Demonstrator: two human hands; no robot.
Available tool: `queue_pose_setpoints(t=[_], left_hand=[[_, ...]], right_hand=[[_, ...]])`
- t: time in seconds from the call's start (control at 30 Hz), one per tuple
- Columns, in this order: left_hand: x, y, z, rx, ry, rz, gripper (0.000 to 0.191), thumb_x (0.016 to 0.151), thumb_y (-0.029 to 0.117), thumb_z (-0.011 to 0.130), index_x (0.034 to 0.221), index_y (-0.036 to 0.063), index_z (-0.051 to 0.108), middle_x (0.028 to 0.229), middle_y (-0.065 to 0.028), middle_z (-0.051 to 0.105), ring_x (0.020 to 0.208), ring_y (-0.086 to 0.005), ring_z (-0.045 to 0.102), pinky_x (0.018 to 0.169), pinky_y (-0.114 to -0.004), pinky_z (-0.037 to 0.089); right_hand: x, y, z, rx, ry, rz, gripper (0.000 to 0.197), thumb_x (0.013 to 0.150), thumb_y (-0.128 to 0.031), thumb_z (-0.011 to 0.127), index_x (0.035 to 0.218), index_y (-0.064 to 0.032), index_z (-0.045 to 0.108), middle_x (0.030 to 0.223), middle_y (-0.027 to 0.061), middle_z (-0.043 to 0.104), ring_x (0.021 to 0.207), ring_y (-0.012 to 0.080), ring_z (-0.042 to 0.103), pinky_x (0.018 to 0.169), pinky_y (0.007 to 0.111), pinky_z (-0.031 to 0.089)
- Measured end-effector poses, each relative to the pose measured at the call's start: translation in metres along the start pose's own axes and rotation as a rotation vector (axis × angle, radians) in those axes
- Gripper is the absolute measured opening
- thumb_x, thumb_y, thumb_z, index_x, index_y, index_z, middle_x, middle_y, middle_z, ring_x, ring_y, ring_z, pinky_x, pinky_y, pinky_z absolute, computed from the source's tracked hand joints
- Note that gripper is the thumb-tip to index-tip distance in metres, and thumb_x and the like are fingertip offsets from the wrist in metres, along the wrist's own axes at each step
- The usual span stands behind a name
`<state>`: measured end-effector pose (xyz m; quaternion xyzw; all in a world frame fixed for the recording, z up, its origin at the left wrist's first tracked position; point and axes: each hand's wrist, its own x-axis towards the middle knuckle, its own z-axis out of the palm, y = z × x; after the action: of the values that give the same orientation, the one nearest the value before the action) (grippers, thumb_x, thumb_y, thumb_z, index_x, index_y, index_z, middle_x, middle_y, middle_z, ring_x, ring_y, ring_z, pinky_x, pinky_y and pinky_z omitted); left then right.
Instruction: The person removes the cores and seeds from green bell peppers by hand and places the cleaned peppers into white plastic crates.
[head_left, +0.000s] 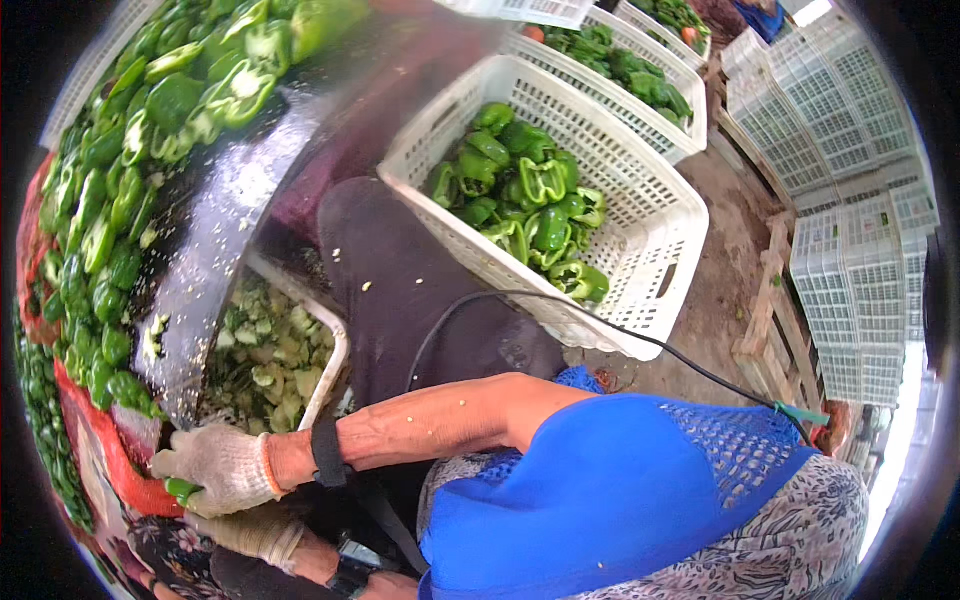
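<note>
My right hand (221, 469), in a whitish knit glove with an orange cuff edge, is closed around a green pepper (180, 489); only a small part of it shows between the fingers. Directly below and against it lies my left hand (247, 534), also gloved. The right hand covers its fingers, so its grip is hidden. Just beyond the hands is the lower end of a dark, shiny work surface (232, 176), strewn with pepper seeds. Green peppers (109, 217), some whole and some cut open, are heaped along it. Beneath its edge, a tub (337, 337) holds pale pepper cores and scraps.
A white plastic crate (637, 232) beside my leg (427, 300) contains hollowed green peppers (540, 187). Behind it stands another crate (675, 139) of peppers. Stacked crates (855, 285) rest near a wooden pallet (772, 322). A black cable (615, 326) arcs past my arm. Red mesh (124, 465) borders the heap.
</note>
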<state>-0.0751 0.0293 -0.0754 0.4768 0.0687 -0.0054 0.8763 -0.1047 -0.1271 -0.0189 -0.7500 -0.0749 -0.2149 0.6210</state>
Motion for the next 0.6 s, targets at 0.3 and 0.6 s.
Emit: queue_pose_setpoints(t=[0.3, 0.6], left_hand=[[-0.029, -0.007, 0.112, -0.01, -0.356, -0.293, 0.062, 0.107, 0.036, 0.045, 0.157, 0.0007, 0.038, 0.165, -0.0244, 0.032, 0.153, -0.036, 0.029, 0.127, -0.055, 0.019], [-0.065, -0.032, 0.158, 0.145, -0.036, -0.397, 0.069, 0.109, 0.044, 0.034, 0.161, -0.0003, 0.027, 0.17, -0.0213, 0.019, 0.159, -0.0373, 0.011, 0.13, -0.053, 0.0]], right_hand=[[-0.026, -0.04, -0.113, -0.611, -0.027, -0.021, 0.027, 0.078, -0.03, 0.07, 0.098, -0.0114, 0.068, 0.095, 0.0135, 0.064, 0.092, 0.033, 0.066, 0.074, 0.049, 0.051], [-0.138, 0.135, -0.493, -1.24, 0.104, 0.746, 0.042, 0.094, -0.039, 0.061, 0.126, -0.0131, 0.07, 0.136, 0.0171, 0.058, 0.13, 0.0279, 0.049, 0.111, 0.042, 0.034]])
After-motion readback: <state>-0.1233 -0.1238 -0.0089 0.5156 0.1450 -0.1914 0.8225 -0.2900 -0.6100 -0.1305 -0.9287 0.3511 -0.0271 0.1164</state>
